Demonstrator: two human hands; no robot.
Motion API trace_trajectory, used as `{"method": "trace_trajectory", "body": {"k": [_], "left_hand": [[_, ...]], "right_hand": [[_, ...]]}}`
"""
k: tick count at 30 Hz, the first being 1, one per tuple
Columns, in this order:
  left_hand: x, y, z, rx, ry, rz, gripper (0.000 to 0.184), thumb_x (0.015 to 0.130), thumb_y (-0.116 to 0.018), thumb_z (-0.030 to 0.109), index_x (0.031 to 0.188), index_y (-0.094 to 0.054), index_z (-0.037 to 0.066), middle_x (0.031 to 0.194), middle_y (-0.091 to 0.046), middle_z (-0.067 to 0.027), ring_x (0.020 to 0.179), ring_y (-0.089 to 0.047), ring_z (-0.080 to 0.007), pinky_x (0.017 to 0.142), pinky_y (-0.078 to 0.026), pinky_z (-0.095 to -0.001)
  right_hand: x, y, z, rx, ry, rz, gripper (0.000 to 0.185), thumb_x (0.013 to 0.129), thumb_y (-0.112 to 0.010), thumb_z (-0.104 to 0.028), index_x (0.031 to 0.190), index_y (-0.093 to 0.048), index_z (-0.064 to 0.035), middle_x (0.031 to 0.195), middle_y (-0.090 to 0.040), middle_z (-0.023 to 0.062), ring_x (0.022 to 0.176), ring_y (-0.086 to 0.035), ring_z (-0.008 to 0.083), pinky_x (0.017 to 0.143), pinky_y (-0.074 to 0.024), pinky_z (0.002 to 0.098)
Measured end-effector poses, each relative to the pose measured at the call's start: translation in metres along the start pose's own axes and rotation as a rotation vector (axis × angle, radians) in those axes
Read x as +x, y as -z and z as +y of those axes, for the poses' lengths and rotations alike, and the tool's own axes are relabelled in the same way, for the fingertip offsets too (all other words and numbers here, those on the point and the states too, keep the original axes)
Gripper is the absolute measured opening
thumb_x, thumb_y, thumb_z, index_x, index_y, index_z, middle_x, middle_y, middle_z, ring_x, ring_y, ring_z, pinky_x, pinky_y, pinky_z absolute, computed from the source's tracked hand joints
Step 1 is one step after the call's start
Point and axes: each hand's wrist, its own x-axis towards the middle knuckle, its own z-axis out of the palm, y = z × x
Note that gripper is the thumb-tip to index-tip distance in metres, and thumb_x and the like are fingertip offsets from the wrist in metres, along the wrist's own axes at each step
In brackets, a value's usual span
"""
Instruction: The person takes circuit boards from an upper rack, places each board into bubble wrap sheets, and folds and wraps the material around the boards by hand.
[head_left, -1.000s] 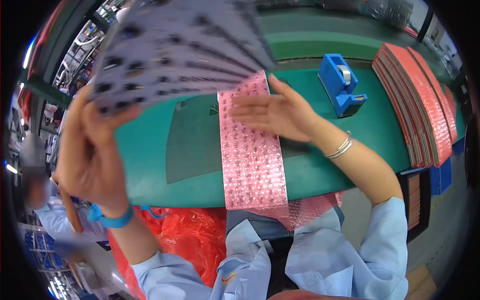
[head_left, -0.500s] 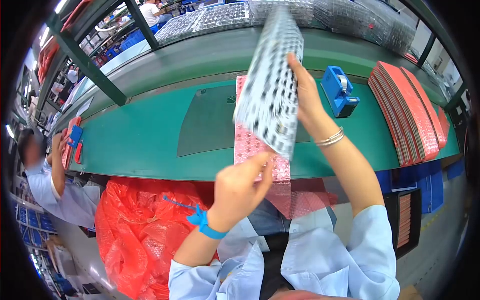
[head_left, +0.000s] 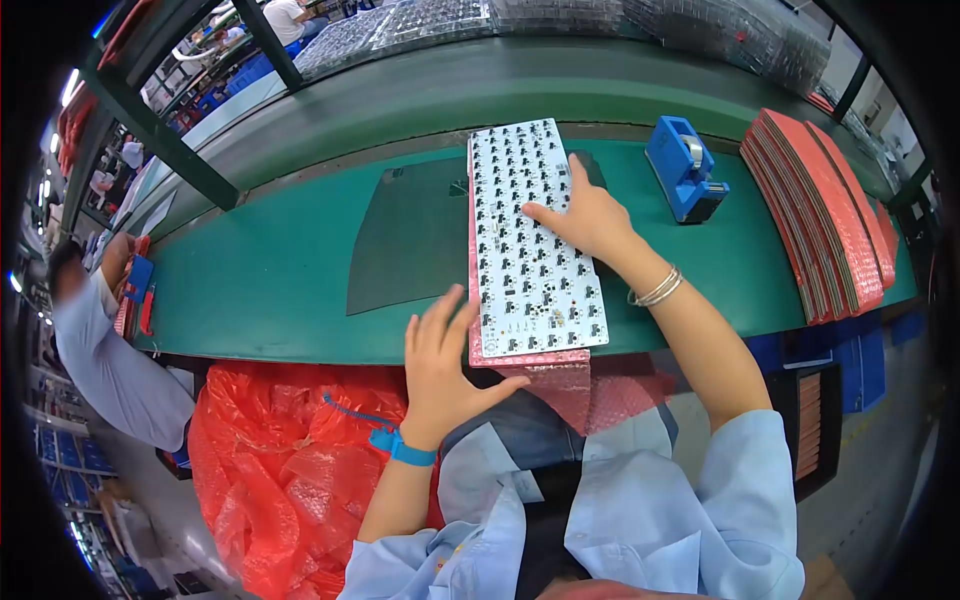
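A white circuit board [head_left: 530, 270] with rows of black parts lies flat on pink bubble wrap [head_left: 560, 385], which hangs over the table's front edge. My right hand [head_left: 590, 215] rests at the board's right side, thumb over its surface and fingers along the edge. Just left of the board's lower part, my left hand [head_left: 443, 375] is spread with nothing in it. Under the board's left side and beyond it lies a dark mat [head_left: 405, 240].
On the green table [head_left: 250, 270] stand a blue tape dispenser [head_left: 686, 170] and a stack of pink-wrapped pieces [head_left: 820, 220]. Red plastic [head_left: 290, 470] bulges below the front edge. At the far left sits another person [head_left: 115, 350]. Clear trays [head_left: 720, 45] line the back.
The board has come down from the air and now lies flat on the pink wrap. My left hand has let go of its lower end and opened beside it.
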Motion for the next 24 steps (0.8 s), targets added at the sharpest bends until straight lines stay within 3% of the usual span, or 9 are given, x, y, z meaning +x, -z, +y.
{"method": "trace_trajectory", "body": {"k": [4, 9, 15, 19, 24], "left_hand": [[-0.008, -0.015, -0.006, -0.03, 0.014, -0.087, 0.085, 0.051, -0.082, 0.03, 0.125, -0.048, 0.003, 0.124, -0.052, -0.0161, 0.111, -0.052, -0.0271, 0.102, -0.028, -0.0411], [-0.012, -0.019, -0.011, -0.07, 0.025, -0.083, 0.085, 0.052, -0.082, 0.028, 0.125, -0.048, 0.003, 0.125, -0.052, -0.0165, 0.114, -0.052, -0.0258, 0.101, -0.03, -0.0403], [-0.017, -0.027, -0.014, -0.124, 0.007, -0.051, 0.082, 0.051, -0.082, 0.023, 0.122, -0.05, 0.002, 0.12, -0.056, -0.0162, 0.112, -0.054, -0.0269, 0.099, -0.034, -0.0402], [-0.016, -0.024, -0.016, -0.151, -0.009, -0.042, 0.074, 0.055, -0.081, 0.025, 0.119, -0.051, 0.002, 0.121, -0.055, -0.0161, 0.111, -0.055, -0.0279, 0.095, -0.038, -0.0407], [-0.013, -0.017, -0.012, -0.177, 0.059, -0.103, 0.069, 0.056, -0.081, 0.022, 0.116, -0.052, 0.002, 0.121, -0.055, -0.017, 0.112, -0.054, -0.0292, 0.097, -0.037, -0.0411]], "right_hand": [[-0.003, 0.001, -0.006, -0.609, 0.062, -0.104, 0.084, 0.083, -0.044, -0.058, 0.124, -0.038, 0.0145, 0.067, -0.064, 0.0123, 0.053, -0.062, 0.0223, 0.046, -0.0475, 0.0302], [-0.002, 0.001, -0.013, -0.66, 0.075, -0.15, 0.089, 0.084, -0.037, -0.063, 0.123, -0.037, 0.0169, 0.066, -0.063, 0.0131, 0.05, -0.06, 0.0229, 0.044, -0.046, 0.0301], [-0.004, 0.001, -0.011, -0.651, 0.122, -0.146, 0.087, 0.084, -0.039, -0.061, 0.122, -0.038, 0.0175, 0.065, -0.063, 0.0127, 0.049, -0.06, 0.0231, 0.043, -0.0452, 0.0298], [-0.006, 0.003, -0.013, -0.641, 0.119, -0.179, 0.09, 0.084, -0.033, -0.066, 0.125, -0.037, 0.0144, 0.068, -0.063, 0.0151, 0.054, -0.062, 0.0258, 0.046, -0.0471, 0.0299], [-0.007, -0.001, -0.014, -0.643, 0.097, -0.151, 0.089, 0.084, -0.034, -0.065, 0.126, -0.036, 0.0146, 0.07, -0.063, 0.0156, 0.054, -0.062, 0.0259, 0.046, -0.0471, 0.0307]]}}
